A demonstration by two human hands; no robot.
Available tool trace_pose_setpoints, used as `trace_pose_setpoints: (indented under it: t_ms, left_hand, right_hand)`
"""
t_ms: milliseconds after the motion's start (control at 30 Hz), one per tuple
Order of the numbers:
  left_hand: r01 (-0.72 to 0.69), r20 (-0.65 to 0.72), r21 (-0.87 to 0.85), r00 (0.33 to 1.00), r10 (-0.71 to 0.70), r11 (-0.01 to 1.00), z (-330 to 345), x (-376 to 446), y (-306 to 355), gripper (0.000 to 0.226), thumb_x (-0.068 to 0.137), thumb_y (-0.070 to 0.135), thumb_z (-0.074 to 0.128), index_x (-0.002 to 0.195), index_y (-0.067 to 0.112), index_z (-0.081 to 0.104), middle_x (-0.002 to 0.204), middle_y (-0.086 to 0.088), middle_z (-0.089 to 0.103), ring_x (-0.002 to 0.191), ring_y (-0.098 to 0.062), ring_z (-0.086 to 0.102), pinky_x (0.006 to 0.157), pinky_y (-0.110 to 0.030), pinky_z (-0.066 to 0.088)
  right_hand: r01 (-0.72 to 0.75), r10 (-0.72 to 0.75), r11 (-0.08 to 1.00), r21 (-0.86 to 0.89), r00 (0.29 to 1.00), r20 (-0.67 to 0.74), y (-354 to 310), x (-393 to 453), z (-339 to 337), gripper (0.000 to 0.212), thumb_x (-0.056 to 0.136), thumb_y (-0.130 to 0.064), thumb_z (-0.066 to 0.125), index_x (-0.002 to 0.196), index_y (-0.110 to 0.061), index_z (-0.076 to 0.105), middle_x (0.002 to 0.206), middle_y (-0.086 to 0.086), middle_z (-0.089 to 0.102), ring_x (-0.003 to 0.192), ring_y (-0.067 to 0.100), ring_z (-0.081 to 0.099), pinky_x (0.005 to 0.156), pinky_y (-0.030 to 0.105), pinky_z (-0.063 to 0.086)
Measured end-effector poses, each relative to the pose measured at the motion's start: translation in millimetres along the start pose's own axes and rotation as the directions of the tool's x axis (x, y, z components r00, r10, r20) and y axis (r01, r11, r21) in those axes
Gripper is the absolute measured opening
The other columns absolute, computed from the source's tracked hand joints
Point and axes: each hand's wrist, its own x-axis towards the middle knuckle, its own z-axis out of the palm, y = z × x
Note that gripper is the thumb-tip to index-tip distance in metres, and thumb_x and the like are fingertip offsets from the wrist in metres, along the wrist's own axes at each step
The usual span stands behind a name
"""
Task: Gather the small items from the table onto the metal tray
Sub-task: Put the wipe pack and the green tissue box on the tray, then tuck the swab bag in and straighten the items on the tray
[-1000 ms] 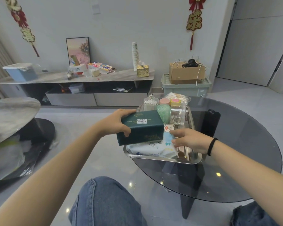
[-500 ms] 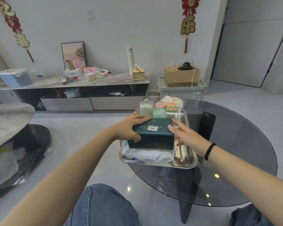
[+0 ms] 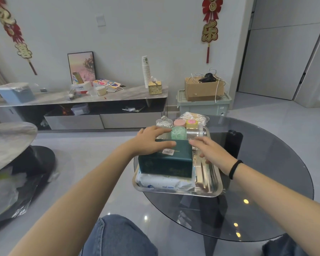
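Hands meet over a dark green box (image 3: 165, 159) that sits on a pack of baby wipes (image 3: 166, 183) inside the metal tray (image 3: 213, 191). The tray rests at the near-left edge of the round glass desk (image 3: 266, 182), its left side reaching out over the rim. The left hand (image 3: 151, 140) lies flat on the box's top, fingers spread and loose, thumb along the lid; it presses rather than grips. The right hand (image 3: 211, 151) is open too, fingers splayed beside the box's right end, just touching or a hair off it; I cannot tell which. A black band (image 3: 235, 169) circles that wrist.

Crowded behind the box at the tray's far end stand a mint-green jar (image 3: 178, 133), a pink-lidded jar (image 3: 179, 123), a yellow-lidded one (image 3: 192, 122), a clear glass container (image 3: 195, 133) and a small jar of white bits (image 3: 163, 123), leaving little room back there. A bag of cotton swabs (image 3: 197, 117) lies on the desk just past the tray's far edge. The tray's right strip is mostly bare metal.
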Motion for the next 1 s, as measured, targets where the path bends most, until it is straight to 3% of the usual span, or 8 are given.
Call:
trace_pose_setpoints:
  t_ms: [167, 300, 500, 667, 800, 900, 1000]
  left_hand:
    - [-0.028, -0.026, 0.068, 0.999, 0.030, 0.997, -7, 42, 20, 0.059, 0.087, 0.058, 0.047, 0.139, 0.029, 0.042, 0.149, -0.003, 0.038, 0.139, -0.025, 0.030, 0.115, -0.055, 0.016]
    - [0.008, 0.033, -0.019, 0.999, -0.007, 1.000, -14, 93, 30, 0.059, 0.089, 0.059, 0.043, 0.136, 0.023, 0.046, 0.143, -0.001, 0.049, 0.131, -0.023, 0.043, 0.111, -0.050, 0.028]
    - [0.051, 0.119, 0.071, 0.991, -0.060, 0.996, -19, 191, 21, 0.051, 0.096, 0.045, 0.038, 0.134, 0.013, 0.049, 0.141, -0.008, 0.050, 0.127, -0.026, 0.047, 0.107, -0.040, 0.034]
    - [0.138, 0.251, 0.105, 0.954, -0.161, 0.985, 2, 273, -3, 0.051, 0.100, 0.039, 0.030, 0.139, 0.009, 0.042, 0.148, -0.011, 0.040, 0.135, -0.026, 0.038, 0.109, -0.036, 0.028]
    - [0.202, 0.320, 0.101, 0.920, -0.225, 0.974, 16, 302, -20, 0.053, 0.101, 0.040, 0.028, 0.145, 0.011, 0.031, 0.154, -0.007, 0.030, 0.139, -0.027, 0.031, 0.112, -0.042, 0.027]
    - [0.319, 0.395, -0.004, 0.871, -0.292, 0.948, 29, 314, -30, 0.055, 0.098, 0.043, 0.033, 0.147, 0.017, 0.028, 0.152, -0.007, 0.033, 0.130, -0.029, 0.042, 0.101, -0.042, 0.041]
    - [0.345, 0.391, -0.110, 0.877, -0.279, 0.932, 34, 317, -30, 0.053, 0.098, 0.037, 0.040, 0.146, 0.016, 0.031, 0.150, -0.007, 0.035, 0.129, -0.026, 0.043, 0.100, -0.039, 0.042]
  right_hand:
    - [0.040, -0.039, 0.999, 0.004, 0.995, -0.094, -11, 36, -21, 0.043, 0.084, -0.045, 0.056, 0.119, -0.020, 0.052, 0.108, -0.002, 0.057, 0.087, 0.009, 0.054, 0.068, 0.025, 0.043]
    - [0.057, -0.066, 0.997, -0.059, 0.985, -0.160, -21, 86, -39, 0.034, 0.086, -0.036, 0.056, 0.115, -0.018, 0.057, 0.111, 0.001, 0.059, 0.098, 0.015, 0.054, 0.078, 0.029, 0.043]
    - [-0.014, -0.024, 0.979, -0.204, 0.983, -0.181, -5, 180, -54, 0.021, 0.086, -0.029, 0.054, 0.101, -0.018, 0.064, 0.113, 0.005, 0.064, 0.102, 0.020, 0.056, 0.088, 0.034, 0.045]
    - [-0.126, 0.071, 0.958, -0.257, 0.975, -0.212, 30, 253, -68, 0.024, 0.085, -0.031, 0.055, 0.106, -0.029, 0.065, 0.126, 0.006, 0.056, 0.127, 0.028, 0.037, 0.104, 0.040, 0.035]
    - [-0.152, 0.107, 0.910, -0.386, 0.985, -0.136, 48, 277, -71, 0.049, 0.081, -0.042, 0.062, 0.128, -0.033, 0.051, 0.148, 0.006, 0.033, 0.136, 0.032, 0.023, 0.109, 0.040, 0.021]
    - [-0.136, 0.137, 0.942, -0.306, 0.990, -0.017, 65, 286, -68, 0.065, 0.075, -0.037, 0.072, 0.133, -0.027, 0.047, 0.143, 0.007, 0.043, 0.133, 0.030, 0.034, 0.112, 0.043, 0.026]
    - [-0.111, 0.086, 0.968, -0.226, 0.989, -0.120, 75, 290, -64, 0.057, 0.073, -0.017, 0.074, 0.126, -0.019, 0.056, 0.132, 0.007, 0.055, 0.121, 0.027, 0.048, 0.101, 0.029, 0.038]
